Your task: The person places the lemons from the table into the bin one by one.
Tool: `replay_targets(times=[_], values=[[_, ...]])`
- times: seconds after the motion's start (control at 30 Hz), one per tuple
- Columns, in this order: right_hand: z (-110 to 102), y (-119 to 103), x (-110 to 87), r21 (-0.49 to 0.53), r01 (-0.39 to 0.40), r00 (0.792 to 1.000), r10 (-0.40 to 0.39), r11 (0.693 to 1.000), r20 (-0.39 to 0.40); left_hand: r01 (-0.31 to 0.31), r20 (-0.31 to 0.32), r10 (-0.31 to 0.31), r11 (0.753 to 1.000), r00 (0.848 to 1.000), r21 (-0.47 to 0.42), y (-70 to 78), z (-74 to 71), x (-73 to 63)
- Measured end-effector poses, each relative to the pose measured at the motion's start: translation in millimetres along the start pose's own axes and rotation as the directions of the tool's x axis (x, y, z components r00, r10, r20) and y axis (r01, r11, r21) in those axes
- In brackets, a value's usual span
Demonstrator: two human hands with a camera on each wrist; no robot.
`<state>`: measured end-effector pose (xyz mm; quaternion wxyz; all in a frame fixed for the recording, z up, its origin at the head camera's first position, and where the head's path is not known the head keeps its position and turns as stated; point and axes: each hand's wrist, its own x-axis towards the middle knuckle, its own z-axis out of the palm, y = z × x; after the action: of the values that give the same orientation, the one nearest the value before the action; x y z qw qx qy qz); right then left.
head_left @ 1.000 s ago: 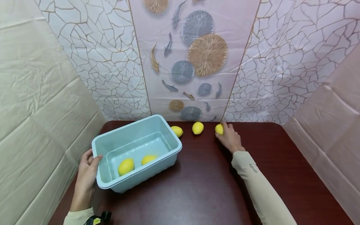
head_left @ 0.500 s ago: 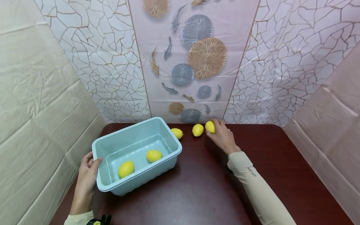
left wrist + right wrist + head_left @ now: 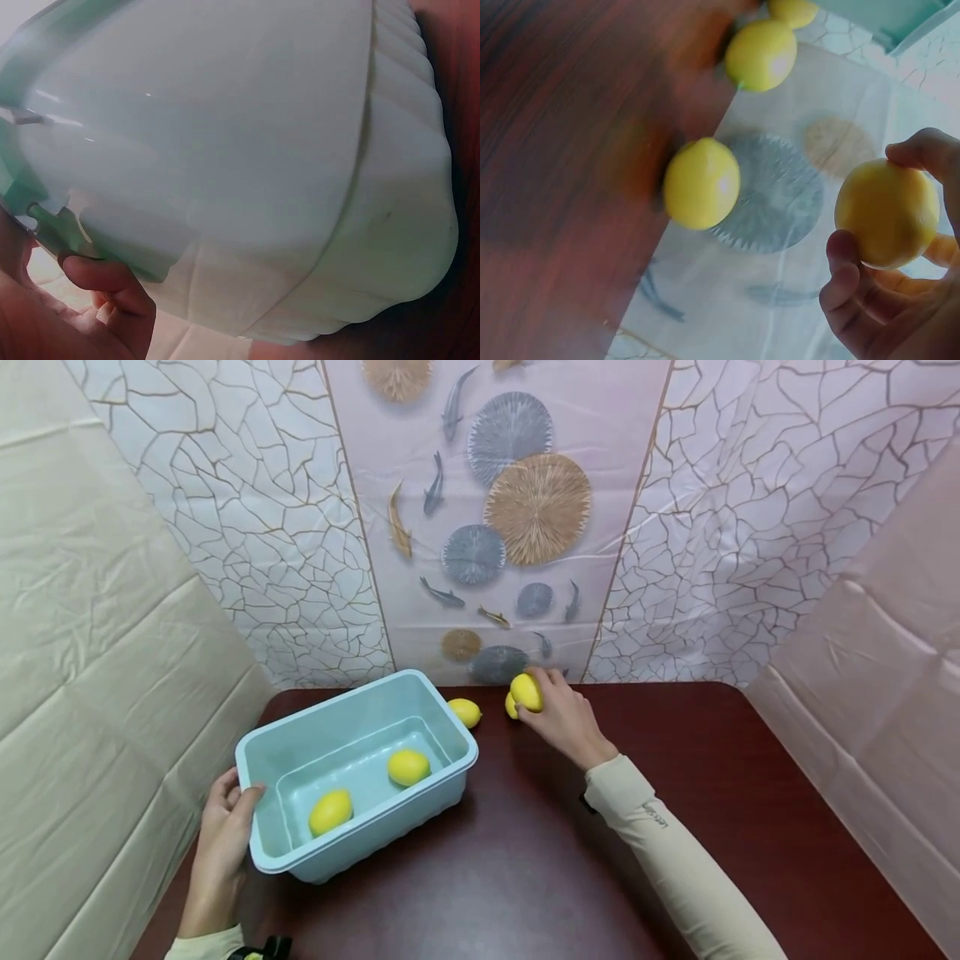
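My left hand (image 3: 223, 827) grips the near-left rim of a pale blue plastic tub (image 3: 378, 827), thumb over the edge. Two lemons lie inside the tub, one lemon (image 3: 330, 812) near its left end and another lemon (image 3: 408, 767) farther right. Held between the thumb and fingers of my right hand (image 3: 566, 718) is a lemon (image 3: 887, 214), raised above the table's back edge. Behind it sits a partly covered lemon (image 3: 701, 184). Farther left, a lemon (image 3: 467, 712) lies beside the tub's right end. The right wrist view shows one more lemon (image 3: 792, 10) close to the tub.
A dark red-brown table (image 3: 525, 860) carries everything. Patterned cloth (image 3: 480, 610) hangs along its back edge, and beige cloth panels (image 3: 112, 718) rise at both sides. A dark strap (image 3: 262, 949) is on the left wrist.
My right hand has carried its lemon leftward from the right, so it now partly covers the middle lemon. The left hand keeps its grip on the tub. One lemon in the tub has shifted slightly.
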<state>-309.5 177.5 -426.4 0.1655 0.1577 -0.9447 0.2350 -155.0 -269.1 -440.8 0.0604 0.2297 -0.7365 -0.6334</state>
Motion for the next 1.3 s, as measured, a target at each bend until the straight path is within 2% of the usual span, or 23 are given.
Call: replay_targets(times=[0.43,1.0,1.3], values=[[-3,-40,1.6,0.038,0.097,0.995,-0.097,0.995,-0.003,0.015,-0.014,-0.015,1.0,1.0,-0.019,-2.3,-1.4,0.2],[-9,-67,-1.6,0.058,0.167,0.986,-0.166,0.984,-0.033,0.001,-0.015,-0.002,0.999,1.0,-0.048,-1.2,2.3,-0.3],[-10,-80,-3.1,0.064,0.203,0.979,-0.203,0.977,-0.018,-0.018,-0.025,0.016,0.998,1.0,-0.068,-3.4,3.5,-1.1]])
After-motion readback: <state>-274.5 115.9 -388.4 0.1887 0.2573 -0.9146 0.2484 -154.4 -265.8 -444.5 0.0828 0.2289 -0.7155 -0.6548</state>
